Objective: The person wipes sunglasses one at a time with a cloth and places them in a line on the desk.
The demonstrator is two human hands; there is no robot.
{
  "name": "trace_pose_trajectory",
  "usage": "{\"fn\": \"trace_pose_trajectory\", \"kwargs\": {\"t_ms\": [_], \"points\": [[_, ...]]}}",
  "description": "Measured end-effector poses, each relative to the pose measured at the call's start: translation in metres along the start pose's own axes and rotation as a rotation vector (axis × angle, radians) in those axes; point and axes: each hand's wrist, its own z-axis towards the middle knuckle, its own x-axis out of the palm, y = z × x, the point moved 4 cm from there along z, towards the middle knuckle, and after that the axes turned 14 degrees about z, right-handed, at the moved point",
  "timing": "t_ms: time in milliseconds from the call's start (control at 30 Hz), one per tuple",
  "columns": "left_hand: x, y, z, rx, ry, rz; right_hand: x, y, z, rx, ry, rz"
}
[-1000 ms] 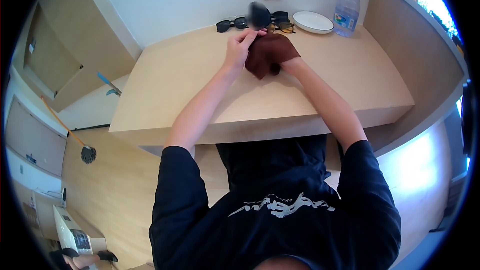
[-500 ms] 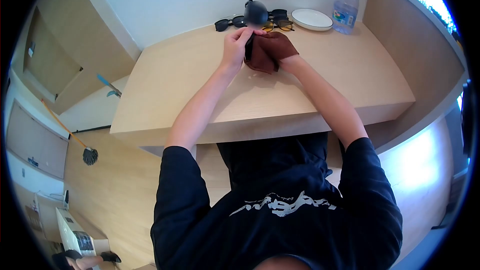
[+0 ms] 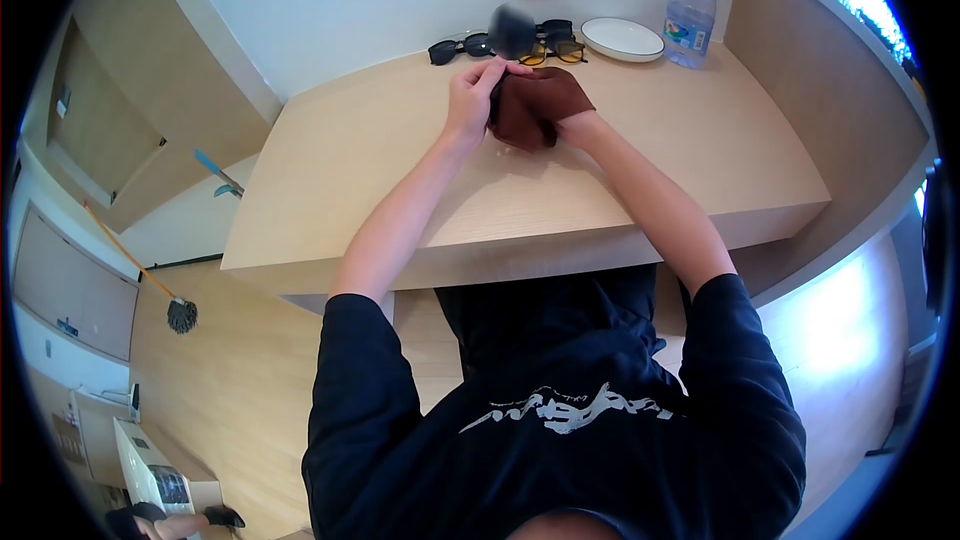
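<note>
My left hand [image 3: 470, 100] pinches a dark pair of sunglasses [image 3: 497, 103]; one round dark shape, apparently a lens, rises blurred above the fingertips. A brown cloth [image 3: 545, 105] is wrapped against the sunglasses' lower part. Most of my right hand [image 3: 572, 124] is hidden under this cloth, with its fingers closed around it. Behind the hands, black sunglasses [image 3: 458, 48] and yellow-lensed glasses [image 3: 568, 51] lie near the wall, with another dark pair [image 3: 555, 28] behind them.
A white plate [image 3: 622, 40] and a clear plastic bottle with a blue cap [image 3: 690, 15] stand at the back right of the wooden desk [image 3: 350, 170]. A wooden partition [image 3: 810, 70] borders the right side. On the left floor are a mop [image 3: 181, 314] and another person's leg [image 3: 180, 526].
Both hands stay in nearly the same place. The cloth's folds have shifted slightly around the sunglasses, and the upper dark shape tilts a little.
</note>
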Motion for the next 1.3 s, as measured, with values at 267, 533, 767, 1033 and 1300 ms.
{"fn": "trace_pose_trajectory", "kwargs": {"t_ms": [267, 533, 767, 1033, 1300], "points": [[-0.003, 0.001, -0.001, -0.105, -0.082, -0.194, 0.047, 0.019, -0.015, -0.323, 0.358, -1.554], [0.008, 0.004, -0.001, -0.028, 0.092, -0.156, 0.000, 0.002, 0.002, -0.061, 0.091, 0.165], [0.005, -0.002, -0.002, -0.063, 0.074, -0.190, -0.009, -0.014, 0.017, -0.325, 0.312, -0.488], [0.008, -0.005, -0.002, -0.051, 0.158, -0.108, -0.008, -0.011, 0.016, -0.142, 0.152, 0.057], [-0.001, -0.002, 0.001, -0.100, 0.127, -0.240, 0.042, 0.020, -0.015, -0.473, 0.388, -1.537]]}}
